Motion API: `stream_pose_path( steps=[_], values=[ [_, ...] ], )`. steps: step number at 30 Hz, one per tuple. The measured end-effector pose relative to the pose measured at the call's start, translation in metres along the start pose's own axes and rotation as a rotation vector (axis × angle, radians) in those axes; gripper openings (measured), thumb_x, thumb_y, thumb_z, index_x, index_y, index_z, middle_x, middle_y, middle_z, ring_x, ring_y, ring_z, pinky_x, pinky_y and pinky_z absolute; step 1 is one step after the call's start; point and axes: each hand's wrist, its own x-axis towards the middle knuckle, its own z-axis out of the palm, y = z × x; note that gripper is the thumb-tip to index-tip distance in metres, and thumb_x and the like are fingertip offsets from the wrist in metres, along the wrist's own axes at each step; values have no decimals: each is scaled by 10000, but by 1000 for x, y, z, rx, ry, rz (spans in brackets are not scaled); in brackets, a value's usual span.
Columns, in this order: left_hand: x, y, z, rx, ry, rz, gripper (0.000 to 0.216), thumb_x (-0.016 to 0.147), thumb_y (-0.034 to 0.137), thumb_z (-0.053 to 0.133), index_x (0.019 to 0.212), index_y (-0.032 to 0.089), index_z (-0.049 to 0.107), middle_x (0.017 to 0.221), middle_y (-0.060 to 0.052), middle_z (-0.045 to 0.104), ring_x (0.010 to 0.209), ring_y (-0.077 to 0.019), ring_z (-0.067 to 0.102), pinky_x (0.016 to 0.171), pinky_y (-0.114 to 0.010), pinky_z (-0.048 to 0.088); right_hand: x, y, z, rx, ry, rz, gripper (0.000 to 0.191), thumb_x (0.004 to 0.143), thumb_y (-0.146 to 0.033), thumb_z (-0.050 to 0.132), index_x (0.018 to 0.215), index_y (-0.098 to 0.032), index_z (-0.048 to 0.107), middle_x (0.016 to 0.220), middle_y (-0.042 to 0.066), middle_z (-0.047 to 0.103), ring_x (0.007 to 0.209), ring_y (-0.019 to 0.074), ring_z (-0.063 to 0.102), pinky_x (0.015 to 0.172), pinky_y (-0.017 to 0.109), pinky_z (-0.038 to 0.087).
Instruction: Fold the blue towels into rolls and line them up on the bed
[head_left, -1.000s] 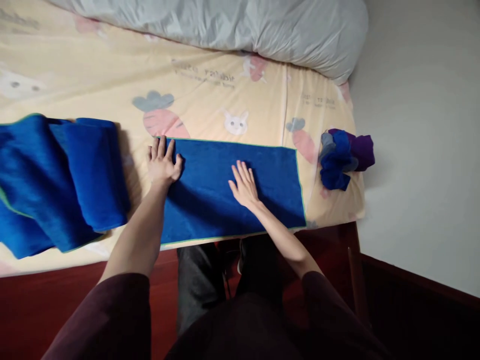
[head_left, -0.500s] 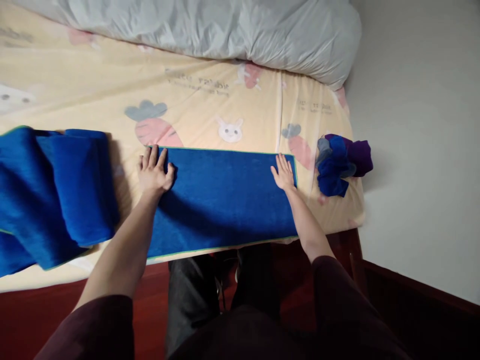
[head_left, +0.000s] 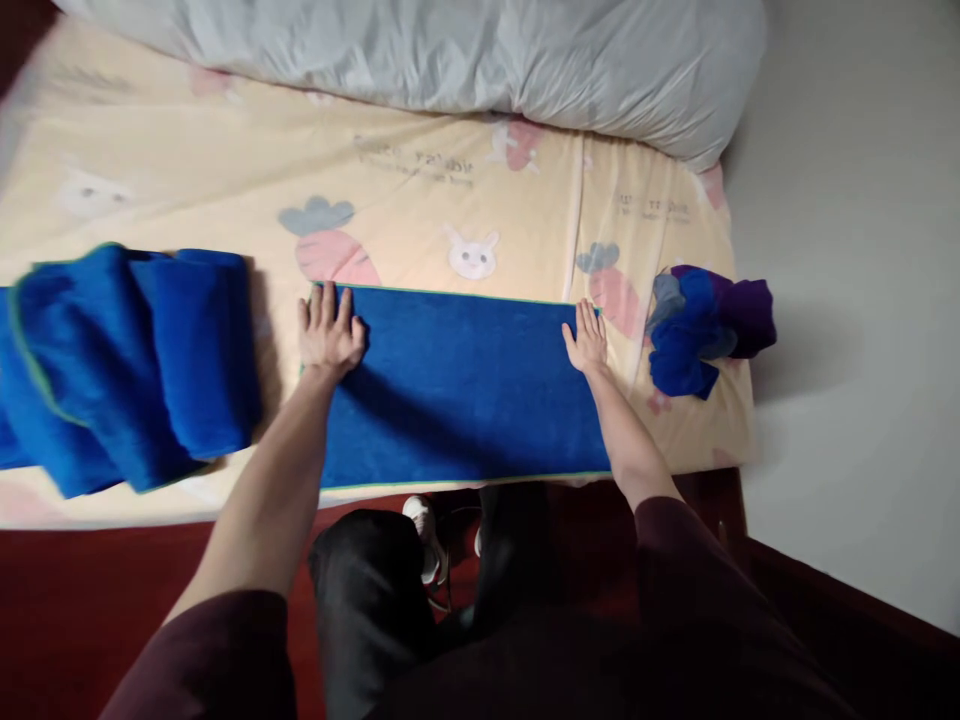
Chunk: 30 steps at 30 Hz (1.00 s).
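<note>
**Both hands flat on a blue towel at the bed's near edge**

Where the bed [head_left: 187, 150] meets the dark red floor, a blue towel [head_left: 465, 385] lies spread in a long rectangle along the near edge, thin green trim showing on its far and near sides. Left hand [head_left: 328, 330] rests palm-down on the towel's far left corner, fingers extended, nothing gripped. Right hand [head_left: 587, 340] lies flat at the far right corner, fingers likewise extended and released. Forearms run back toward dark maroon sleeves at the bottom of the view.

To the left, just apart from the spread towel, a heap of blue towels [head_left: 127, 365] sits loosely folded, reaching to the near edge of the bed. At the bed's right edge, near the right hand but not touching it, lies a small bundle of blue and purple cloth [head_left: 705, 325]. A pale grey duvet [head_left: 450, 50] is bunched along the far side. Bed sheet is cream, printed with rabbits and carrots. Grey-white floor lies beyond the right edge.
</note>
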Motion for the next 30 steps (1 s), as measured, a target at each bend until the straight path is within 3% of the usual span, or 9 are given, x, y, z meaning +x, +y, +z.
stream_pose_path(
  steps=[3,6,9,11,14,17,22,30],
  values=[
    [-35,16,-3,-20,-46,-48,730,1022,445,353,1634,48,348,1752,-179,194,1644,-337,91,1321,-595,14,3,-7,-4,-18,-27,23,708,1093,-435,190,1690,-57,142,1773,124,135,1653,219,92,1351,492,60],
    [-96,20,-10,-35,-80,-66,724,1022,466,356,1660,127,320,1764,-139,172,1648,-317,88,1326,-588,33,-13,-25,-10,-31,-57,50,696,1095,-415,186,1682,-41,169,1772,145,112,1654,250,78,1342,531,61],
    [-153,13,-19,-37,-70,-95,703,1014,424,377,1670,180,312,1763,-110,192,1643,-295,135,1333,-561,62,-69,-39,-13,-29,-33,-45,678,1098,-418,212,1681,-73,211,1775,133,87,1656,267,56,1335,555,70],
    [-174,4,-23,-40,-44,-98,686,1001,376,385,1661,195,341,1745,-111,254,1633,-286,189,1331,-555,107,-123,-41,-10,-14,22,-92,667,1097,-418,227,1692,-115,198,1779,109,75,1656,257,57,1337,555,95],
    [-180,-5,-22,-51,24,-92,667,974,320,405,1631,204,409,1699,-125,362,1608,-278,274,1317,-555,189,-197,-34,2,7,76,45,652,1089,-396,230,1694,-153,221,1765,112,172,1645,258,156,1333,551,163],
    [-178,-10,-15,-67,65,-83,692,940,283,436,1629,229,415,1672,-122,414,1592,-284,316,1304,-576,227,-229,-29,13,1,84,118,654,1069,-378,270,1694,-190,243,1757,100,206,1634,272,205,1334,567,167],
    [-181,-18,-7,-88,72,-86,763,903,274,463,1659,287,354,1693,-82,382,1596,-295,302,1307,-592,209,-221,-29,16,-23,97,131,657,1059,-379,270,1690,-197,265,1752,83,222,1634,254,207,1342,557,151],
    [-178,-13,-10,-65,64,-107,706,923,276,434,1628,232,412,1674,-113,414,1589,-293,320,1301,-574,218,-223,-29,18,-4,128,125,657,1048,-366,295,1678,-180,300,1757,82,213,1634,263,209,1340,557,159]
  ],
)
